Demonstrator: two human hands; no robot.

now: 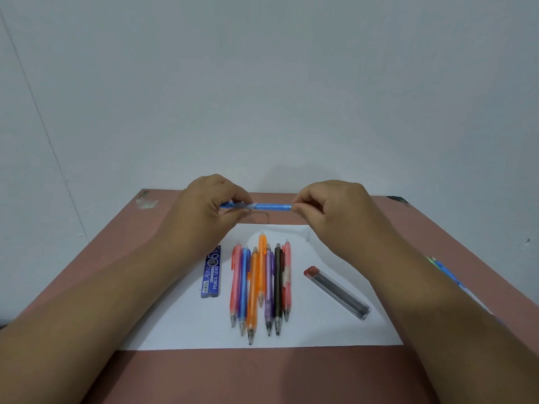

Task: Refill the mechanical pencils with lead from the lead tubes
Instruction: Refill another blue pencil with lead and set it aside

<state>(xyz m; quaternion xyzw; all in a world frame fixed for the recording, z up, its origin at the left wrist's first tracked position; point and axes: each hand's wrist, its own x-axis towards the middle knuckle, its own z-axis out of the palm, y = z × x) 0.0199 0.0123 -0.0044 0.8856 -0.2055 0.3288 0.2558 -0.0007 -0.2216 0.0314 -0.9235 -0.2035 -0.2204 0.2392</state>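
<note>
Though its left end hides inside the left hand (208, 204), blue pencil (269, 206) pinched by both hands' fingers (300, 209).

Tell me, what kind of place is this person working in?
Probably a plain desk set against a bare wall, at home or in a study room. A reddish-brown table carries a white paper sheet, a row of mechanical pencils and two lead tubes. Nothing shows which room.

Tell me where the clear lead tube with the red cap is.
The clear lead tube lies diagonally on the white paper, right of the row of pencils.
</note>
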